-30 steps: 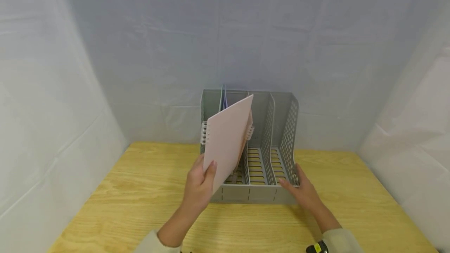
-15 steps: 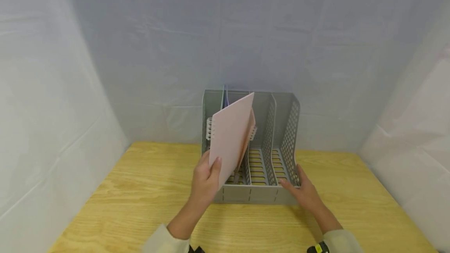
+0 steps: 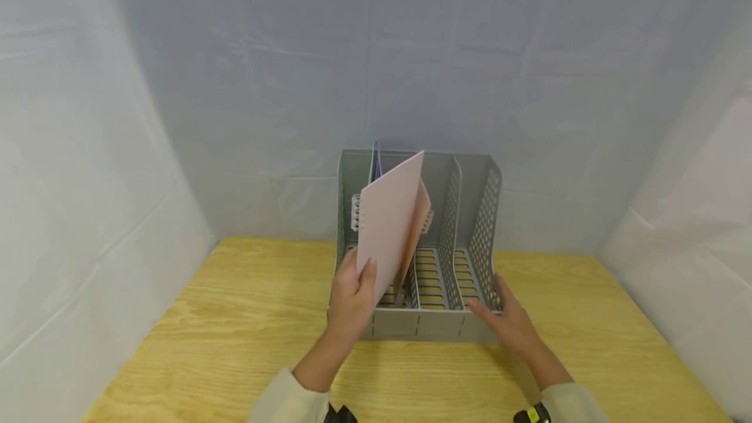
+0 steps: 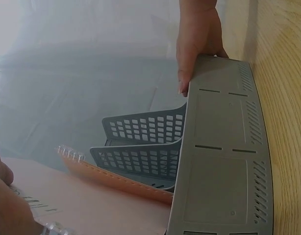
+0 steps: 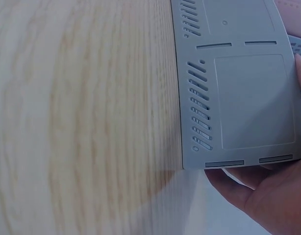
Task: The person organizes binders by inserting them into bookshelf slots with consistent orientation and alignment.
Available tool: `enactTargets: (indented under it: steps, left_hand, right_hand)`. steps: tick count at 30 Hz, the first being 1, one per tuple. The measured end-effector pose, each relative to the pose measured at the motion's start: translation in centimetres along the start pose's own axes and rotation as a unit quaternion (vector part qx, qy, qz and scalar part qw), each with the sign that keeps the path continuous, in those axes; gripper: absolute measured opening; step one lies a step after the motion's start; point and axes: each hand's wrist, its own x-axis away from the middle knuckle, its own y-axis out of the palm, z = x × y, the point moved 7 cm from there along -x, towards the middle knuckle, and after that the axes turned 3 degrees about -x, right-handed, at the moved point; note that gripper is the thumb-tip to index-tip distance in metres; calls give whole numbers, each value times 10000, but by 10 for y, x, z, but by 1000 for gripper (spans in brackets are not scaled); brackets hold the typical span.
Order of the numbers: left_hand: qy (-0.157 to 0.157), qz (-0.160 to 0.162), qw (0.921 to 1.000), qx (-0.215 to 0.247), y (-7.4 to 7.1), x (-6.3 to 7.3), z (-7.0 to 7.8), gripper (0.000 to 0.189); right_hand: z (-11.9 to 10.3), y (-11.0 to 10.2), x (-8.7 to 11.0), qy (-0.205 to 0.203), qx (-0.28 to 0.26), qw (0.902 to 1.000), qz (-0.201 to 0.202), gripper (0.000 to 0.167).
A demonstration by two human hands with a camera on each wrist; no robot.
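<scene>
My left hand (image 3: 352, 289) grips the lower near corner of a pale pink notebook (image 3: 389, 224) with clear ring binding, its thumb lying on the cover. The notebook stands tilted over the left part of a grey desktop file rack (image 3: 417, 325). Right behind it leans another spiral notebook, peach-coloured (image 3: 420, 217), its orange edge (image 4: 111, 178) plain in the left wrist view; its lower end is inside the rack. My right hand (image 3: 506, 320) holds the rack's front right corner, thumb over the front rim and fingers along the outer side, as the right wrist view shows.
Thin blue and purple folders (image 3: 376, 163) stand upright in the rack's left part. Perforated dividers (image 3: 451, 214) part its slots. The rack stands on a wooden table (image 3: 235, 318), with white sheeting (image 3: 282, 83) behind and on both sides.
The pink notebook has moved a little right and away from me with my left hand, the peach notebook shifting right along with it. My right hand stays on the rack's corner.
</scene>
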Motion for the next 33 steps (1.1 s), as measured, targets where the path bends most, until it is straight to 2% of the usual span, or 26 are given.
enactTargets:
  steps: [10, 16, 18, 24, 33]
  left_hand:
    - [-168, -4, 9994, -315, 4, -3, -2, 29]
    - [15, 74, 9996, -260, 11, -8, -1, 28]
    - [71, 91, 9998, -189, 14, -9, -1, 28]
    - [86, 87, 9995, -281, 21, -11, -1, 29]
    - [241, 367, 9981, -436, 31, -11, -2, 27]
  right_hand:
    - [-1, -1, 1, 154, 142, 9997, -101, 99]
    - [-12, -10, -2, -410, 407, 9981, 195, 93]
    - [-15, -10, -3, -442, 460, 9978, 165, 93]
    - [-11, -1, -5, -146, 81, 9994, -301, 97]
    - [-5, -1, -4, 138, 158, 9992, -332, 103]
